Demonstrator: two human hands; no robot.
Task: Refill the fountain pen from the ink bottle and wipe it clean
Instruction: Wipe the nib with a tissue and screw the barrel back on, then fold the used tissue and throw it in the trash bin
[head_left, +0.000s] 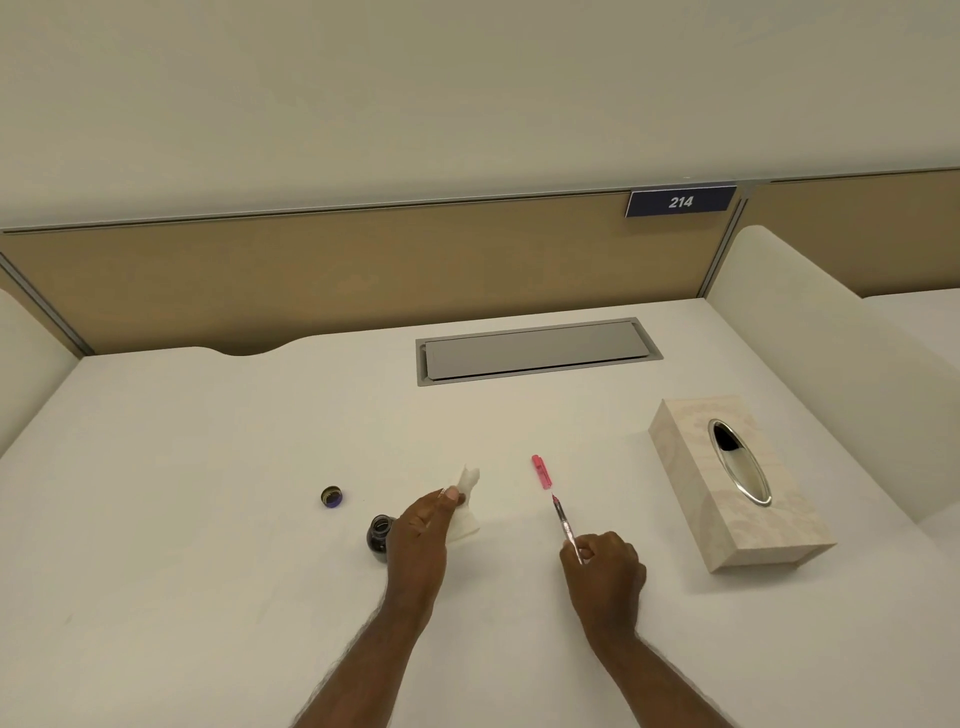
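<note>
Now right hand (602, 564) pinches slim pink-tipped pen (565, 522); left hand (423, 525) grips crumpled white tissue (466, 501).

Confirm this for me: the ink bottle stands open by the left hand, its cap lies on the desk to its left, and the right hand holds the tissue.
One detail is wrong. The head view shows the crumpled white tissue in the left hand; the right hand holds the slim pink fountain pen. The small dark glass ink bottle does stand open, with its round dark cap lying on the desk to its left.
</note>
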